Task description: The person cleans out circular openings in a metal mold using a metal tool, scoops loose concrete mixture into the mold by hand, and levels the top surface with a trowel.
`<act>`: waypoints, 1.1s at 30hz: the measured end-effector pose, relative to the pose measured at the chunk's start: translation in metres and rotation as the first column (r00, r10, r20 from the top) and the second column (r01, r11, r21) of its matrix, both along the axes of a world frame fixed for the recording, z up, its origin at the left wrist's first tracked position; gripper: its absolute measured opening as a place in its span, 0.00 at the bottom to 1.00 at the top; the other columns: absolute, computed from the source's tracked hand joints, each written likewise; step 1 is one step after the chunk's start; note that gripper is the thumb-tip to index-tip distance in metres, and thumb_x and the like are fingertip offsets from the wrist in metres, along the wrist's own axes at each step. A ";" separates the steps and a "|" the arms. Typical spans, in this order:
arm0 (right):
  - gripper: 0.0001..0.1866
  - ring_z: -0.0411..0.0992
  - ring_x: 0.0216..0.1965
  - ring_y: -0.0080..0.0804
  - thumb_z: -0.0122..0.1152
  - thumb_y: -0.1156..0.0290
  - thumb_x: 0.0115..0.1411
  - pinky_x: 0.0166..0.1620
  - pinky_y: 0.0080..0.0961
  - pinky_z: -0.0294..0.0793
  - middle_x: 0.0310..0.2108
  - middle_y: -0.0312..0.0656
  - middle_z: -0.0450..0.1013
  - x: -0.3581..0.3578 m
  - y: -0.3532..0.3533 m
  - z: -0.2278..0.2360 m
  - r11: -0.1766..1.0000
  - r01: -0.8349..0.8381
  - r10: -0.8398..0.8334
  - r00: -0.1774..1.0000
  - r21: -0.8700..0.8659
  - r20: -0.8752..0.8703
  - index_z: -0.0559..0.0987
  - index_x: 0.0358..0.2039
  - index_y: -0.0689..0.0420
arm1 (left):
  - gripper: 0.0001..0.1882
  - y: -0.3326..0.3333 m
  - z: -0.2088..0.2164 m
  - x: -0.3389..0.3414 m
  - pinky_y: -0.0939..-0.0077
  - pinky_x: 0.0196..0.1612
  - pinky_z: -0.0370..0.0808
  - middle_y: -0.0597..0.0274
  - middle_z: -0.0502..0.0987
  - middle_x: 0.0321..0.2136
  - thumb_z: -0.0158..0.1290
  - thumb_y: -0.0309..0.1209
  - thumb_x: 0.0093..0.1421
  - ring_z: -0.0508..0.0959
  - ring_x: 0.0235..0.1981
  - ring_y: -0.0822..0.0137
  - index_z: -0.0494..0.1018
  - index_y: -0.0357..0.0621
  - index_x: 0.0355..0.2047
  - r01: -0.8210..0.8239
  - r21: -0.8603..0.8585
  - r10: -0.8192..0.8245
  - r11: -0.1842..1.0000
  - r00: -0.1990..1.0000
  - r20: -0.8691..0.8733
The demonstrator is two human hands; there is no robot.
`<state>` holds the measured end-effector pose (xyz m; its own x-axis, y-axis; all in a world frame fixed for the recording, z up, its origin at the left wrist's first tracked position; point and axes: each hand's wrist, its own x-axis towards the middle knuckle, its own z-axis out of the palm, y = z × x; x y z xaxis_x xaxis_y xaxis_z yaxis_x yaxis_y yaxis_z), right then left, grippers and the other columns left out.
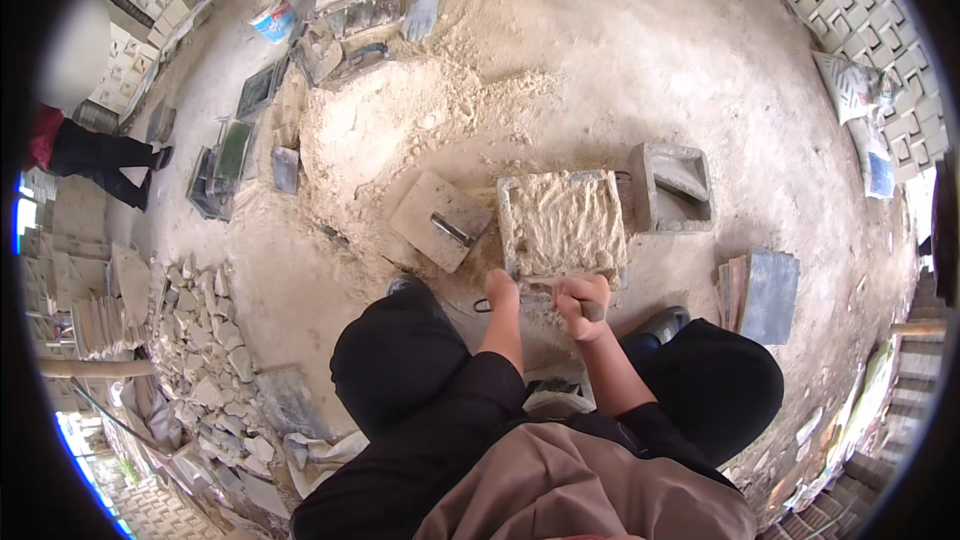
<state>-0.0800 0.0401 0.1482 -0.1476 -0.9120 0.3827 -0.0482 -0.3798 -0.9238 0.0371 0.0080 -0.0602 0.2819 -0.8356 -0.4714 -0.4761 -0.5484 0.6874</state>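
In front of my feet is a square mold [612,230] packed with pale, damp mortar-like mix [560,222], its surface rough and ridged. My right hand [582,302] is closed round a tool with a rounded handle [592,311], at the mold's near edge. The tool's working end is mostly hidden. Closed at the near left corner is my left hand [502,290], beside a dark wire loop [483,306]; what its fingers hold is hidden. A square board [425,208] with a dark bar handle [452,230] lies just left of the mold.
A grey box-like frame [645,205] stands right of the mold, with flat plates [768,297] nearer me. Loose pale powder [370,130] is heaped far left. Beyond it a co-worker's gloved hand [421,17] rests near another mold [358,10]. Broken pieces [205,340] lie left.
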 end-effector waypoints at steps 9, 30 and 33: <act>0.09 0.57 0.08 0.29 0.45 0.79 0.39 0.14 0.24 0.56 0.07 0.40 0.56 0.007 0.004 0.018 0.997 -0.072 0.071 0.994 -0.003 -0.087 0.60 0.07 0.62 | 0.18 0.000 -0.003 0.001 0.59 0.44 0.63 0.40 0.70 0.35 0.34 0.35 0.55 0.67 0.40 0.42 0.68 0.32 0.31 -0.047 0.029 0.048 0.998 0.999 -0.023; 0.07 0.58 0.10 0.37 0.47 0.75 0.38 0.16 0.28 0.57 0.09 0.43 0.58 0.004 0.015 -0.006 0.991 -0.072 0.078 0.996 0.115 -0.045 0.62 0.08 0.60 | 0.19 -0.001 -0.026 0.004 0.56 0.44 0.62 0.40 0.69 0.38 0.32 0.35 0.54 0.66 0.41 0.41 0.69 0.35 0.32 0.064 -0.022 -0.061 0.998 0.991 0.122; 0.08 0.58 0.10 0.39 0.47 0.74 0.37 0.16 0.28 0.58 0.08 0.43 0.58 0.006 0.018 0.012 0.997 -0.047 0.053 0.995 0.065 -0.090 0.61 0.08 0.59 | 0.20 0.002 -0.021 0.001 0.57 0.45 0.62 0.39 0.69 0.38 0.32 0.36 0.53 0.66 0.42 0.41 0.69 0.34 0.33 0.025 -0.015 -0.024 1.000 0.995 0.098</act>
